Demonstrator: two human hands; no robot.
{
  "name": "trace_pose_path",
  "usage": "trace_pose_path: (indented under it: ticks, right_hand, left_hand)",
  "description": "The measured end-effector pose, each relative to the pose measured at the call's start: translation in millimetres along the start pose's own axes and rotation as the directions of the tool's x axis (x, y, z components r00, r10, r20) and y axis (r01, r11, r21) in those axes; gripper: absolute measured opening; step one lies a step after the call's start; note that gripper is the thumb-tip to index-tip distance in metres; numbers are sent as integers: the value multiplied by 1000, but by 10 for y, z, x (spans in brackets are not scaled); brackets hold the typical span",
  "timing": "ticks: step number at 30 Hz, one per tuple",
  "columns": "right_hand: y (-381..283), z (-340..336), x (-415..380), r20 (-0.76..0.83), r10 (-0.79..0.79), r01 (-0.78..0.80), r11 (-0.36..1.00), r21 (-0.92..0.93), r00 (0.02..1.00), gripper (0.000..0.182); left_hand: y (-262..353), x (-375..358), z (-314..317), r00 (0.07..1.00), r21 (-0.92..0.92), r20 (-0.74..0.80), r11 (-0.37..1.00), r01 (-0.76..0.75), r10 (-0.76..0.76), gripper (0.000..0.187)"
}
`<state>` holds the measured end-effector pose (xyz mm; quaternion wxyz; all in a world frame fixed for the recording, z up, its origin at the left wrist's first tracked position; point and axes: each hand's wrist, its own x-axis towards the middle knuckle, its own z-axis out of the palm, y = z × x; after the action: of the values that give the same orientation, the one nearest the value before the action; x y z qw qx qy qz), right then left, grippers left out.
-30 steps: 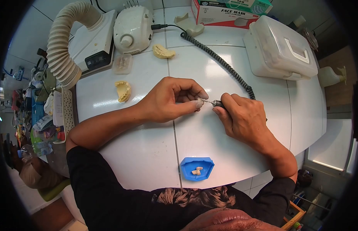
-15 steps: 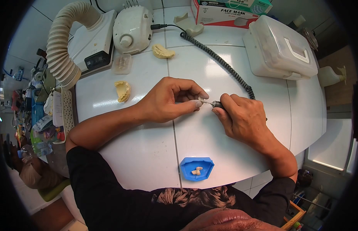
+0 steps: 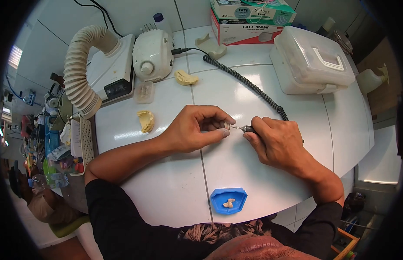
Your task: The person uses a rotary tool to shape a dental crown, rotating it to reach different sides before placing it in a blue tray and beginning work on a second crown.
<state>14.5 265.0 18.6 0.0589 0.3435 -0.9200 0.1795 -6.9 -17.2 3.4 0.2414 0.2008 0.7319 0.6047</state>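
Note:
My left hand point(image 3: 195, 128) pinches a small pale tooth piece point(image 3: 227, 125) between thumb and fingertips, just above the white table point(image 3: 175, 182). My right hand point(image 3: 275, 141) grips a rotary handpiece point(image 3: 248, 128) whose thin bur points left, right at the piece. Its black coiled cord point(image 3: 249, 84) runs back to the white motor unit point(image 3: 153, 54). Near the table's front edge lies a blue tray point(image 3: 228, 200) holding a few small tooth pieces.
Two yellow dental casts point(image 3: 146, 120) point(image 3: 186, 78) lie on the table. A ribbed suction hose point(image 3: 82, 73) and its white box stand back left. Face mask boxes point(image 3: 249, 19) and a white lidded case point(image 3: 312, 60) sit at the back right. Clutter crowds the left.
The camera view has tilted, so everything sits a little lower and to the right in the frame. Both hands keep their grips; the bur tip stays at the piece.

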Motion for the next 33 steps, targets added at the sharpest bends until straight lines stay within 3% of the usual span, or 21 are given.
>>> trace_pose_path:
  ticks: [11,17,25,29,32,33]
  right_hand:
    - [-43,4,-8,6,-17,17,997,-72,1000,29]
    - [-48,4,-12,0,-29,28,995,-96,1000,29]
    - [-58,47,-2,-17,-12,10,993,-120,1000,30]
    - [3,28,-13,-9,44,-44,999,-14,999,31]
    - [77,-82,-20,29,101,-104,983,148,995,31]
    - [77,-170,-9,66,129,-139,975,175,989,31]
  left_hand:
    - [-9,-11,97,988,97,-134,993,-67,80,25]
    - [-64,-13,74,989,97,-109,991,-90,100,17]
    - [-41,-15,103,988,135,-128,988,-73,91,20]
    - [-83,-9,115,971,192,-181,974,-120,155,27]
    - [-63,-26,130,965,69,-236,992,-104,118,27]
    - [-145,-18,118,951,69,-252,983,-168,180,26]
